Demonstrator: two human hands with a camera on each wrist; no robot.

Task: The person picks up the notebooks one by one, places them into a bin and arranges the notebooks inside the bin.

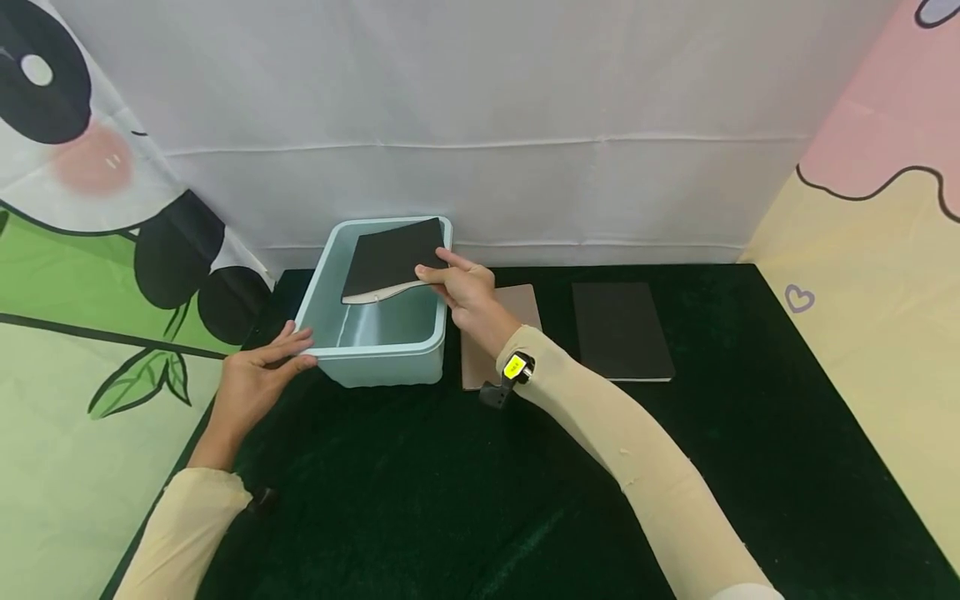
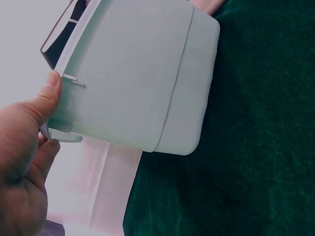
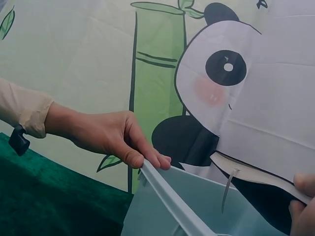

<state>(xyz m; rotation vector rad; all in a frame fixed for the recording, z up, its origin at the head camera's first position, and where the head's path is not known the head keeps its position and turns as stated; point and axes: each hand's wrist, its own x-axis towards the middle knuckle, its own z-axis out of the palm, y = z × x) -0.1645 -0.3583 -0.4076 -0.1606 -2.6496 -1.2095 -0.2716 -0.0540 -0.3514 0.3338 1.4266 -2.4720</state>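
A black-covered notebook [image 1: 397, 254] with cream pages is pinched by my right hand [image 1: 471, 296] at its right edge, over the mouth of a light blue plastic bin [image 1: 390, 354]. In the right wrist view a ribbon bookmark [image 3: 227, 191] dangles from the notebook [image 3: 261, 196]. My left hand [image 1: 258, 375] holds the bin's near left corner. The left wrist view shows the thumb on the rim and fingers under its lip, with the bin's side [image 2: 133, 73] facing the camera. No other thing shows inside the bin.
Right of the bin lies a tan notebook [image 1: 480, 358], partly covered by my right hand and wrist. Farther right another black notebook [image 1: 622, 329] lies flat. All rest on a dark green velvet cloth [image 1: 420, 492]. A white fabric wall [image 1: 525, 200] rises close behind the bin.
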